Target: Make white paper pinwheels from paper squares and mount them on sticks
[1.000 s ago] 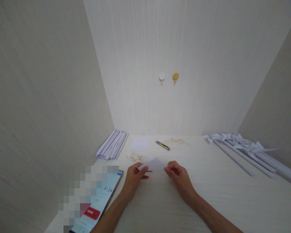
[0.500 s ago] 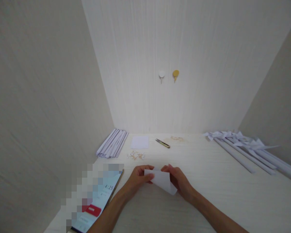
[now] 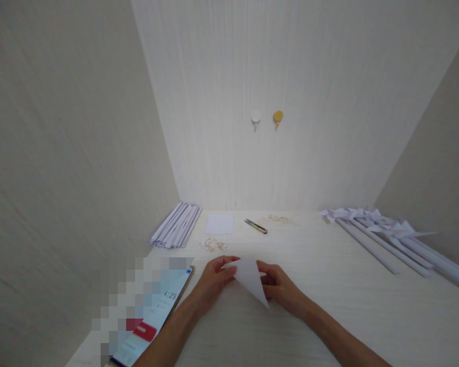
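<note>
A sheet of white paper (image 3: 250,278), bent into a triangle-like shape with its tip pointing down toward me, is held above the table. My left hand (image 3: 216,278) pinches its upper left corner, thumb on top. My right hand (image 3: 277,285) is closed at the paper's right edge, fingers curled behind it, partly hidden. Just beyond my hands lies a small pile of white and tan bits (image 3: 213,244). Behind that are a flat white square of paper (image 3: 219,224) and a pair of thread snips (image 3: 256,226).
Rolled paper sticks (image 3: 177,225) are stacked at the back left. Longer paper tubes with pointed, folded ends (image 3: 384,239) lie along the right. A phone (image 3: 156,311) rests by my left forearm. Rubber bands (image 3: 278,219) lie near the back wall, which bears two hooks (image 3: 278,117).
The paper has turned and narrowed from a wide folded piece to a triangle with its point downward. My right hand has shifted along its right edge, fingers curling more.
</note>
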`<state>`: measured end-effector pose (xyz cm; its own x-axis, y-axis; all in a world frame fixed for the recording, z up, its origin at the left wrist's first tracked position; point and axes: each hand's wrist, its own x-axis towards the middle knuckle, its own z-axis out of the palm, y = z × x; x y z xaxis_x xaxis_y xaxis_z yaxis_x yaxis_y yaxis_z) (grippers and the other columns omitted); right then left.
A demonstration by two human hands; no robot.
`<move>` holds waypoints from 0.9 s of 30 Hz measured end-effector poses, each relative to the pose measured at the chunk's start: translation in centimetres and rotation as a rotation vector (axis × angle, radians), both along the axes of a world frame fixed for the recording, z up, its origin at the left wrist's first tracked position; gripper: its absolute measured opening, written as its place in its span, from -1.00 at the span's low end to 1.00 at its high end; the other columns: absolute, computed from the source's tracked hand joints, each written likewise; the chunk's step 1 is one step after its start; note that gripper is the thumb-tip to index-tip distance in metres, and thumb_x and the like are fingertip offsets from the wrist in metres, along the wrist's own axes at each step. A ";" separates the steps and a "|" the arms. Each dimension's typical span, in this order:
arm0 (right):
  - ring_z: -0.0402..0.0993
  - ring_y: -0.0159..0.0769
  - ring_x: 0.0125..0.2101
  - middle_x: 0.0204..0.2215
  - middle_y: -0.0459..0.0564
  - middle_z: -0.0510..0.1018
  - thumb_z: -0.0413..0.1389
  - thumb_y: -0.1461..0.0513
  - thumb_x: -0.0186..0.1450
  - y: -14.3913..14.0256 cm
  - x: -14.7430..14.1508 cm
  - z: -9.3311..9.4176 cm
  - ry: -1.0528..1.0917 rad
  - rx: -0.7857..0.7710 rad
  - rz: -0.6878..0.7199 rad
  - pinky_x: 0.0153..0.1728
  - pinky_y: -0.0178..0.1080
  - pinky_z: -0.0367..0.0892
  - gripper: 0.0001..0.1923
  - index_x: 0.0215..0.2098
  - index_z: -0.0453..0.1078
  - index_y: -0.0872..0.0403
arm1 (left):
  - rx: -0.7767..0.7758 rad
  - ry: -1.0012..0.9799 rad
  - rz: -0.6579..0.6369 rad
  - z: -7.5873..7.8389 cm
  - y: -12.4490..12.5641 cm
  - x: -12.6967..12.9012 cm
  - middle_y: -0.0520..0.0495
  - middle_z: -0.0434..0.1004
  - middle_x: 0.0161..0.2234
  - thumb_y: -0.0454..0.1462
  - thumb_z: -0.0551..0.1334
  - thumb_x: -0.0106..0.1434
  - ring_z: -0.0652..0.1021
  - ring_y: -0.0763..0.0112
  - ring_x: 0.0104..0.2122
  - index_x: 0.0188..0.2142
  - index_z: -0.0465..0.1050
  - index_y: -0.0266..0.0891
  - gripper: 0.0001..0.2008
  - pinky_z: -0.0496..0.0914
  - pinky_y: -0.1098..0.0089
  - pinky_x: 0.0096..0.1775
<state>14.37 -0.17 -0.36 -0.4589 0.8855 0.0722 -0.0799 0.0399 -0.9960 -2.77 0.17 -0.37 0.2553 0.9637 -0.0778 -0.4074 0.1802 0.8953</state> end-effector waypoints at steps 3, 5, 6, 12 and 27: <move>0.19 -0.51 -0.63 -0.64 -0.17 0.34 0.06 0.35 -0.09 0.1 -0.2 0.0 0.023 -0.025 0.024 -0.63 -0.42 0.07 -0.91 -0.58 0.39 0.15 | -0.006 -0.017 0.051 0.0 0.1 0.1 -0.07 0.47 -0.39 -0.28 0.30 -0.10 0.45 0.42 -0.37 -0.45 0.40 -0.32 -0.81 0.31 0.38 -0.23; 0.17 -0.52 -0.66 -0.71 -0.19 0.30 0.05 0.35 -0.07 0.2 -0.2 -0.3 0.000 -0.036 0.010 -0.63 -0.42 0.06 -0.93 -0.60 0.38 0.15 | 0.003 -0.006 0.068 0.0 0.1 0.2 -0.07 0.46 -0.38 -0.26 0.29 -0.09 0.44 0.44 -0.38 -0.48 0.38 -0.32 -0.82 0.33 0.38 -0.25; 0.16 -0.52 -0.68 -0.73 -0.20 0.30 0.06 0.35 -0.07 0.2 -0.1 -0.5 -0.017 -0.044 0.015 -0.65 -0.42 0.04 -0.93 -0.60 0.38 0.15 | 0.007 0.003 0.078 0.0 0.1 0.3 -0.08 0.46 -0.35 -0.25 0.29 -0.10 0.44 0.44 -0.38 -0.50 0.36 -0.32 -0.81 0.33 0.39 -0.27; 0.23 -0.49 -0.73 -0.71 -0.12 0.37 0.07 0.18 0.00 0.4 0.1 -1.0 0.127 -0.182 0.081 -0.71 -0.42 0.10 -0.83 -0.57 0.33 0.17 | 0.018 0.035 0.044 -0.2 -0.2 0.7 -0.10 0.39 -0.19 -0.21 0.29 -0.11 0.43 0.43 -0.36 -0.50 0.29 -0.29 -0.76 0.34 0.38 -0.30; 0.16 -0.54 -0.72 -0.64 -0.15 0.24 0.08 0.06 0.04 -0.2 -0.2 -0.4 -0.050 0.158 -0.088 -0.76 -0.44 0.07 -0.71 -0.60 0.28 0.13 | 0.028 0.099 0.119 -1.1 -0.9 2.0 -0.14 0.27 -0.09 -0.14 0.26 -0.09 0.44 0.42 -0.33 -0.13 0.09 -0.14 -0.47 0.33 0.39 -0.30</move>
